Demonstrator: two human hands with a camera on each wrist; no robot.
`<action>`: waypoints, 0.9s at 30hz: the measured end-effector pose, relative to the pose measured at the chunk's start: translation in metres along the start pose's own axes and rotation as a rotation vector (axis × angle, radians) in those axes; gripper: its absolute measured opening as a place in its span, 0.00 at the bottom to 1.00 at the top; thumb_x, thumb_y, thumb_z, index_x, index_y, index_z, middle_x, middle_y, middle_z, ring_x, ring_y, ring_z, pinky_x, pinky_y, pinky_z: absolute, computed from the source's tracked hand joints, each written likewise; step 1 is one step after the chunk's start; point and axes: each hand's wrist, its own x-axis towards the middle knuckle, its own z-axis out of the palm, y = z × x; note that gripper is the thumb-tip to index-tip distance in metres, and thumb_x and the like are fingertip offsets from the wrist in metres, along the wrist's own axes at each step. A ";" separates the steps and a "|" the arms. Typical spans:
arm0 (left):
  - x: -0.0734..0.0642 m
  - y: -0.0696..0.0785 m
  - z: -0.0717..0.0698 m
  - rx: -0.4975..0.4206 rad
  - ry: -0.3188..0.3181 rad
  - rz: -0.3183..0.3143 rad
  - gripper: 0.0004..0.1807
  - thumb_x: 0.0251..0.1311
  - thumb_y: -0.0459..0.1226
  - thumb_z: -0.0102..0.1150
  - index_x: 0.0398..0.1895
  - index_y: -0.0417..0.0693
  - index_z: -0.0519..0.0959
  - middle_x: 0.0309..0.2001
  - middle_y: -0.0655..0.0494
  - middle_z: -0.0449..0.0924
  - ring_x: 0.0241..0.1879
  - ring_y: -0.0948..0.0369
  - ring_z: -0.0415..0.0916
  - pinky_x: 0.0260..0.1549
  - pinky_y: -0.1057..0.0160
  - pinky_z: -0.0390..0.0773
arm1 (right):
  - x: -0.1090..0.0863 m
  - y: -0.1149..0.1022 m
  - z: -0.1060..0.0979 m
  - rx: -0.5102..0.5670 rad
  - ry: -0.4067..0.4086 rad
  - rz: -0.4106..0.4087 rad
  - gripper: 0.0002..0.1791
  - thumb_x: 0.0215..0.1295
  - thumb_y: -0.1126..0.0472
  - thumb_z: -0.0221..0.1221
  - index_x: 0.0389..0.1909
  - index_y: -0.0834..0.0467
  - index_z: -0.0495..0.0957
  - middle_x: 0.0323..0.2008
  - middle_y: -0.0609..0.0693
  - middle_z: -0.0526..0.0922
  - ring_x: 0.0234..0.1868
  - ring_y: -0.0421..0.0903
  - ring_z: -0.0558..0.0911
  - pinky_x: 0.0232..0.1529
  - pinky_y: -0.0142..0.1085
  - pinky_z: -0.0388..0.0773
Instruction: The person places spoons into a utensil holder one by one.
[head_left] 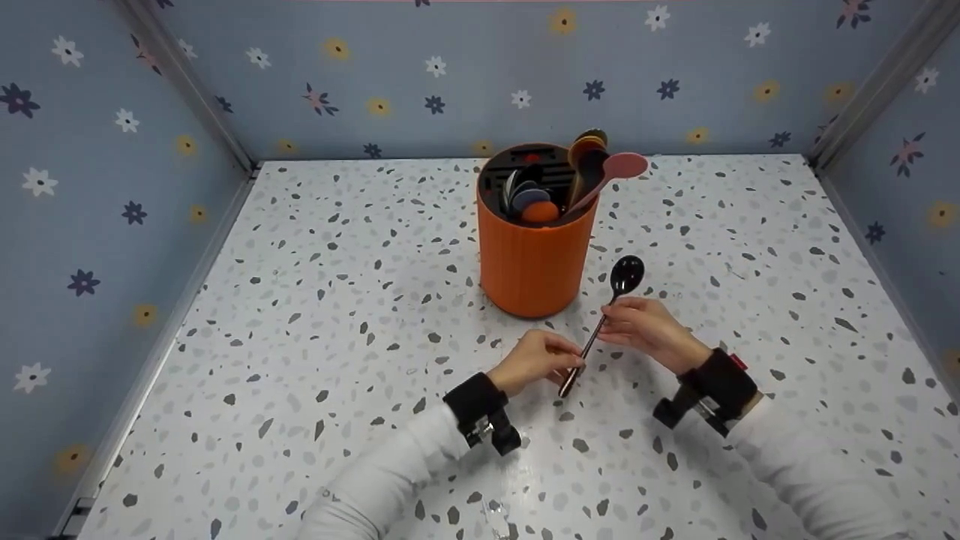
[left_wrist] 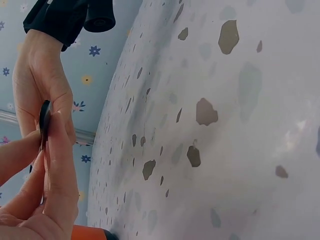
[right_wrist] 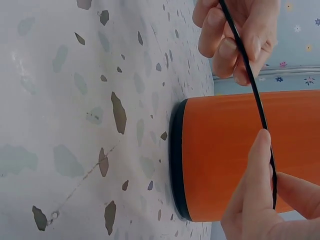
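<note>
A black spoon (head_left: 628,274) with a long thin handle is held at a slant over the speckled table, its bowl pointing up and away. My right hand (head_left: 651,332) pinches the handle just below the bowl. Near the handle's lower end, my left hand (head_left: 534,358) grips it between thumb and fingers. In the right wrist view the thin handle (right_wrist: 254,90) runs between both hands. Just beyond the hands stands an orange utensil holder (head_left: 534,262) with a black slotted top.
Several spoons stand in the holder, among them a pink spoon (head_left: 625,165) leaning out to the right and an orange spoon (head_left: 540,212) near the front rim. Flower-patterned panels (head_left: 480,82) wall the white speckled table (head_left: 360,255) at the back and both sides.
</note>
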 end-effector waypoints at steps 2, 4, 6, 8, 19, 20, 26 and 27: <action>-0.001 0.002 0.000 0.007 -0.006 0.009 0.10 0.50 0.27 0.59 0.37 0.31 0.78 0.30 0.45 0.80 0.18 0.65 0.73 0.23 0.65 0.80 | -0.003 -0.002 0.001 -0.006 0.004 -0.003 0.11 0.62 0.67 0.52 0.41 0.65 0.61 0.35 0.54 0.72 0.33 0.44 0.77 0.46 0.37 0.76; -0.002 0.005 0.000 0.016 -0.013 0.020 0.11 0.50 0.27 0.59 0.38 0.30 0.78 0.31 0.44 0.80 0.18 0.65 0.73 0.23 0.65 0.80 | -0.005 -0.005 0.002 -0.011 0.005 -0.014 0.11 0.62 0.67 0.52 0.42 0.65 0.61 0.37 0.55 0.71 0.33 0.44 0.77 0.47 0.37 0.76; -0.003 0.008 0.000 0.027 -0.019 0.033 0.11 0.51 0.27 0.58 0.38 0.29 0.77 0.32 0.42 0.80 0.18 0.64 0.73 0.24 0.63 0.81 | -0.007 -0.008 0.002 -0.012 -0.002 -0.031 0.12 0.62 0.67 0.51 0.42 0.65 0.61 0.38 0.55 0.70 0.34 0.44 0.77 0.47 0.38 0.76; -0.003 0.012 -0.001 0.037 -0.027 0.044 0.11 0.51 0.27 0.57 0.38 0.28 0.77 0.32 0.41 0.80 0.19 0.64 0.73 0.25 0.62 0.81 | -0.010 -0.011 0.002 -0.021 -0.009 -0.046 0.12 0.62 0.66 0.51 0.42 0.64 0.60 0.38 0.55 0.69 0.34 0.44 0.77 0.48 0.38 0.75; -0.006 0.032 -0.004 0.096 -0.048 0.117 0.11 0.53 0.28 0.56 0.39 0.30 0.77 0.31 0.43 0.80 0.19 0.65 0.73 0.25 0.63 0.81 | -0.019 -0.031 0.005 -0.050 -0.019 -0.103 0.13 0.62 0.64 0.53 0.41 0.64 0.61 0.36 0.54 0.71 0.35 0.44 0.77 0.50 0.39 0.74; -0.006 0.034 -0.004 0.104 -0.048 0.121 0.11 0.53 0.28 0.56 0.39 0.31 0.77 0.30 0.44 0.80 0.19 0.65 0.73 0.25 0.64 0.81 | -0.020 -0.033 0.005 -0.052 -0.022 -0.112 0.13 0.62 0.64 0.53 0.41 0.64 0.61 0.36 0.54 0.71 0.35 0.44 0.77 0.50 0.39 0.74; -0.009 0.051 -0.007 0.153 -0.039 0.154 0.10 0.53 0.28 0.56 0.39 0.33 0.78 0.31 0.46 0.79 0.20 0.66 0.73 0.25 0.66 0.80 | -0.027 -0.048 0.009 -0.039 -0.041 -0.160 0.13 0.61 0.63 0.54 0.40 0.64 0.61 0.33 0.52 0.72 0.34 0.43 0.76 0.50 0.40 0.74; -0.010 0.054 -0.007 0.158 -0.037 0.161 0.10 0.54 0.28 0.56 0.39 0.33 0.78 0.31 0.46 0.79 0.20 0.66 0.73 0.25 0.66 0.80 | -0.028 -0.051 0.010 -0.030 -0.045 -0.167 0.13 0.61 0.63 0.54 0.40 0.63 0.61 0.33 0.51 0.72 0.34 0.43 0.76 0.50 0.40 0.74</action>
